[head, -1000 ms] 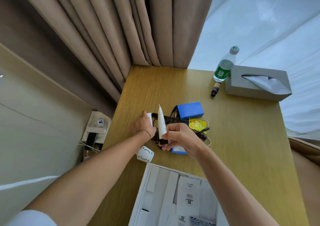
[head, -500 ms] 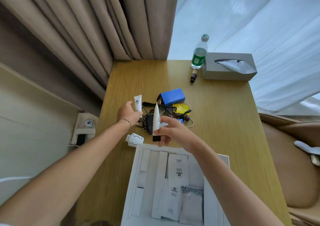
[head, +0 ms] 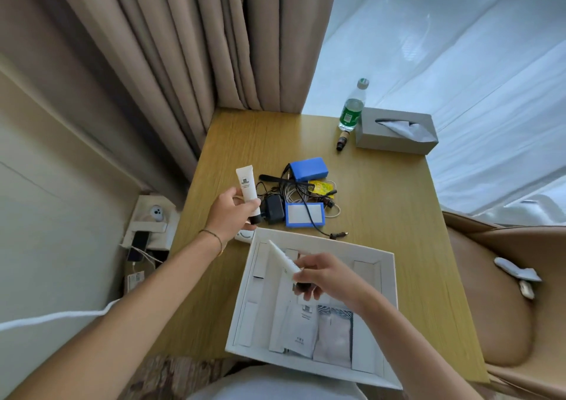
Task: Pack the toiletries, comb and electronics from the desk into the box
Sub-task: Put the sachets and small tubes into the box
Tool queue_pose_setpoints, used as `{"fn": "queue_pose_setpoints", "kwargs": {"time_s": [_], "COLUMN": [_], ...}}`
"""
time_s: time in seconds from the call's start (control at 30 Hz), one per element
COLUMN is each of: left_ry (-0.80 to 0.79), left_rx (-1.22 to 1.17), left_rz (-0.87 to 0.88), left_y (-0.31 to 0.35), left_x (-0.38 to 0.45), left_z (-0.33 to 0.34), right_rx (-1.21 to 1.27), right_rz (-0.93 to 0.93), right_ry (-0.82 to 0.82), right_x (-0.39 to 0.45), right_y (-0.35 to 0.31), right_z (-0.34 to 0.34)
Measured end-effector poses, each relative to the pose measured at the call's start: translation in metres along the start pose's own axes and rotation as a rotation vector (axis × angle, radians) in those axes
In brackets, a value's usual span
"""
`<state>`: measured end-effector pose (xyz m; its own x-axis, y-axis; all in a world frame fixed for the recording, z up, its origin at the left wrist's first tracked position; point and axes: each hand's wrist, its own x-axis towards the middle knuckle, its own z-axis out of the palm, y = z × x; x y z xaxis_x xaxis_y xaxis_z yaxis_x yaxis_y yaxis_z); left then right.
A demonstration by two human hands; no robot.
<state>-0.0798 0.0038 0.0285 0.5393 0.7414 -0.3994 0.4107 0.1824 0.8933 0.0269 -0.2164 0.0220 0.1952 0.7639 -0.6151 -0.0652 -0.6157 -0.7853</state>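
Right hand [head: 324, 277] grips slim white tube [head: 283, 260] — over cardboard box [head: 388, 308].

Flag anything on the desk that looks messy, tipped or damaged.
The cables by the black comb lie tangled between the two blue battery packs, one lead trailing to the white box. A small dark bottle lies tipped by the tissue box. Nothing spilled or visibly broken.
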Motion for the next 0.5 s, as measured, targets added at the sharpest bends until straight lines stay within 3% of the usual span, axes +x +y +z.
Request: {"fn": "queue_pose_setpoints", "kwargs": {"time_s": [0.17, 0.37, 0.5], "left_ry": [0.017, -0.011, -0.017], "left_rx": [-0.080, -0.058, -0.061], "left_rz": [-0.017, -0.017, -0.021], "left_y": [-0.010, -0.026, -0.035], "left_x": [-0.024, -0.049, -0.063], "left_z": [-0.015, -0.027, -0.033], "right_rx": [-0.312, -0.759, -0.928], "right_rz": [0.060, -0.098, -0.153], "right_ry": [0.269, 0.476, 0.572], "right_x": [0.009, 0.027, 0.045], "right_y": [0.018, 0.019, 0.028], "right_z": [0.028, 0.054, 0.069]}}
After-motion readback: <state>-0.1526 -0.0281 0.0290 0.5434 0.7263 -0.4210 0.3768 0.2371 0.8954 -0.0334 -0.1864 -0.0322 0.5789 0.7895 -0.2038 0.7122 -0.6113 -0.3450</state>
